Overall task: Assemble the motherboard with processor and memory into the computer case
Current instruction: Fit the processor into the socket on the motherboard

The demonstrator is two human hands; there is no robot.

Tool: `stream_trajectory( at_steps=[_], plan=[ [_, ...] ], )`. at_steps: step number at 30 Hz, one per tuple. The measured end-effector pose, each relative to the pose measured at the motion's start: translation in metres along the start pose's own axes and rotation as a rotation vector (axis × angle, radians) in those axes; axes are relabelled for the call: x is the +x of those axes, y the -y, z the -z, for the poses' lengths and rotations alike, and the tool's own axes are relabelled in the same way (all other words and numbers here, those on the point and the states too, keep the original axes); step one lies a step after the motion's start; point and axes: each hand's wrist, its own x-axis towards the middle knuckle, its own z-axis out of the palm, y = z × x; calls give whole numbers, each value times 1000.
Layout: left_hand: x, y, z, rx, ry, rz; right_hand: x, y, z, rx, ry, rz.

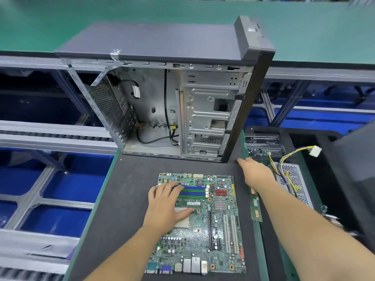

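My left hand point(165, 201) lies flat on the motherboard point(219, 224), fingers straight and spread over the blue and green memory slots point(194, 191), thumb stretched toward the processor socket point(182, 218), which sits under the palm; it presses down and grips nothing. The board lies flat on the dark worktop point(125, 199), its port row toward me. My right hand point(256, 172) reaches forward past the board's far right corner, fingers extended and loose, holding nothing, its fingertips just beside the bottom front corner of the computer case point(162, 94). The case stands upright beyond both hands, its open side facing me, loose black cables inside. Just under my right forearm lies a green memory stick point(256, 207). Right of that hand sit a perforated metal power supply point(294, 179) and its yellow wire bundle point(292, 154).
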Motion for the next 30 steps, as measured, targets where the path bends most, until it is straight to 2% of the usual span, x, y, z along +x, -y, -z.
stream_trajectory(
  at_steps=[7, 11, 13, 18, 20, 22, 30],
  plan=[
    [1, 0, 0, 0, 18, 1, 1, 0, 7, -97, -52, -11],
    [4, 5, 2, 2, 46, -16, -15, 1, 11, -32, -192, -91],
    [6, 7, 4, 9, 71, -33, -25, 6, 15, 151, -302, -117],
    [8, 9, 4, -39, 80, -63, -73, 50, 23, 847, -438, -50],
    [8, 9, 5, -52, 77, -68, -95, 73, 21, 1031, -406, 16],
    [8, 9, 6, -63, 77, -71, -113, 92, 14, 1103, -334, 63],
    [14, 7, 9, -238, 147, 2, -147, 134, -19, 1069, -126, 88]
  ],
)
